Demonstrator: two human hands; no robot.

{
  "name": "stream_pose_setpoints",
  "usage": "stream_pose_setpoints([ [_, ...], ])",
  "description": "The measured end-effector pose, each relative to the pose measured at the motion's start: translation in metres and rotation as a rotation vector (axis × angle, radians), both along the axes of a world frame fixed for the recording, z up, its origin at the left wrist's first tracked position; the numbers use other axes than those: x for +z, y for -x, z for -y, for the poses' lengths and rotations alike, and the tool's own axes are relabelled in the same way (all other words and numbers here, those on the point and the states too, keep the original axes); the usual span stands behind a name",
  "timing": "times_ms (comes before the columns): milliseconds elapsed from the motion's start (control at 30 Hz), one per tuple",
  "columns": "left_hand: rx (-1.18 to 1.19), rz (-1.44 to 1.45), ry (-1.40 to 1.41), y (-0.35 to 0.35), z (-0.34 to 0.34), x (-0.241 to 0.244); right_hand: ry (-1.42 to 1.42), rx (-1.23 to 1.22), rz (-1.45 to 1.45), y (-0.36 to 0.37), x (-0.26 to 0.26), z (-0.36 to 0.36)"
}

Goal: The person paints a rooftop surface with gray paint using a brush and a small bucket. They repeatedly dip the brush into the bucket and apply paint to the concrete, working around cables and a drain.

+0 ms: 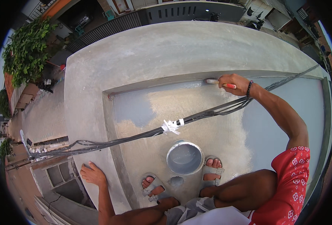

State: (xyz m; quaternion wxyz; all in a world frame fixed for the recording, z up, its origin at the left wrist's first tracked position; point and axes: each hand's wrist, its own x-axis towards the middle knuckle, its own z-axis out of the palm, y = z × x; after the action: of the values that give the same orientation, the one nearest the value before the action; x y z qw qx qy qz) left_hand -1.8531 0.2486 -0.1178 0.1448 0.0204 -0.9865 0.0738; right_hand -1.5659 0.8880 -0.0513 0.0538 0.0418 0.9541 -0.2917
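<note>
My right hand [236, 84] grips a paintbrush [230, 85] with a red-tipped handle. Its bristles touch the foot of the raised concrete ledge [154, 63], where a strip of grey coating runs along the inner edge. Flat on the ledge's left side rests my left hand [93, 173], fingers spread and holding nothing. Between my sandalled feet, slightly forward, stands a bucket [185, 158] containing grey liquid. Grey coating [284, 112] covers the right part of the recessed floor and a patch at the far left corner; bare beige concrete [205, 109] shows in between.
A bundle of black cables [143, 135], tied with white strips [171, 126], crosses diagonally above the floor and passes near my right wrist. Beyond the ledge is a drop to the street [46, 112]. A small grey spot [176, 181] marks the floor between my sandals [154, 187].
</note>
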Motion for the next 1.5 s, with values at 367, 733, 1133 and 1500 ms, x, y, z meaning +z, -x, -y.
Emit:
stream_pose_setpoints([
  [367,-0.010,0.039,-0.092,0.018,0.020,0.018,0.279,0.033,-0.154,0.192,-0.031,0.184],
  [733,-0.036,0.031,-0.135,0.046,0.083,-0.007,-0.177,-0.018,0.347,0.136,-0.001,0.181],
  [1133,-0.042,0.018,-0.182,0.039,0.110,-0.011,0.380,-0.047,0.061,0.250,-0.036,0.306],
  [1500,-0.064,0.024,-0.178,0.044,0.094,-0.011,-0.109,0.111,0.004,0.219,-0.025,0.273],
])
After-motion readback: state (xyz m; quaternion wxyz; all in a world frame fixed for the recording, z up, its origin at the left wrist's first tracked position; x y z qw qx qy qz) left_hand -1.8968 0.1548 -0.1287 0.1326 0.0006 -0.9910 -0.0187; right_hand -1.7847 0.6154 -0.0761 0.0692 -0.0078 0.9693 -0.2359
